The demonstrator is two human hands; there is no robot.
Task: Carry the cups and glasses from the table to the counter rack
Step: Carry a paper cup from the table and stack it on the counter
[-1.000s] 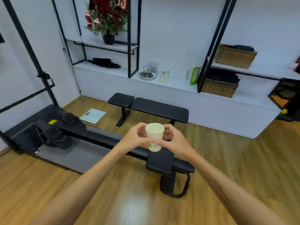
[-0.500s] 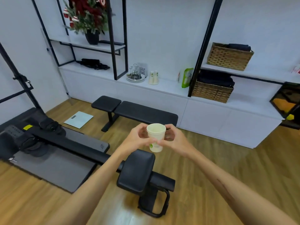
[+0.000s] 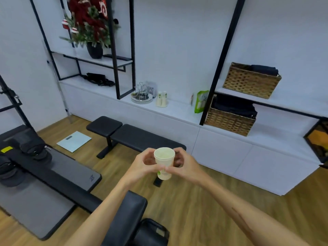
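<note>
A cream paper cup with a green mark near its base stays upright in front of my chest. My left hand curls round its left side and my right hand curls round its right side, the fingertips meeting low on the cup. On the white counter ahead stands a round wire rack on a silver tray, with nothing hanging on its prongs. Two cream cups stand just right of the rack.
A black weight bench lies between me and the counter. A black rowing machine fills the floor at left and below my arms. A white scale lies on the wood floor. Wicker baskets and a green packet sit at right.
The counter and its rack have come nearer and grown larger in view. The rowing machine has slid down and left. Both hands keep the same hold on the cup.
</note>
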